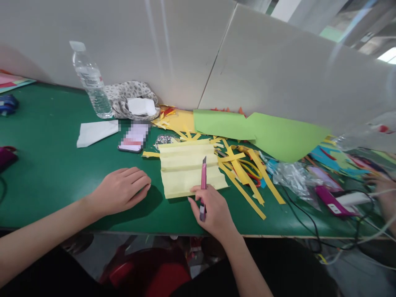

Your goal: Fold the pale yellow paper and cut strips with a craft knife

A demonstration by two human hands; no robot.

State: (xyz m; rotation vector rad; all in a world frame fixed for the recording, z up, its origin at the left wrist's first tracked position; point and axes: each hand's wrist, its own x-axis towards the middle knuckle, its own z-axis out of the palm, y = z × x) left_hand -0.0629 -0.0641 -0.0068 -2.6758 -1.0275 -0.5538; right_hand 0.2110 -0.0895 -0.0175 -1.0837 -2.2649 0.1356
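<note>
My right hand [213, 208] is closed around a pink box cutter [203, 175], its blade extended and pointing away from me over a creased pale-yellow sheet of paper [176, 181]. The sheet lies on the green table with fold lines running across it. My left hand [125, 189] rests on the table left of the sheet, apart from it, with the fingers loosely curled together and nothing visible in them. Yellow paper strips [243, 175] lie in a loose heap to the right of the sheet.
Behind the sheet lie green paper [278, 138] and orange-yellow paper [182, 121]. A phone [134, 138], white tissue [95, 133], water bottle [93, 82] and patterned cloth pouch [133, 90] stand at back left. Cables, clear plastic [293, 177] and another person's hand [383, 189] are at right.
</note>
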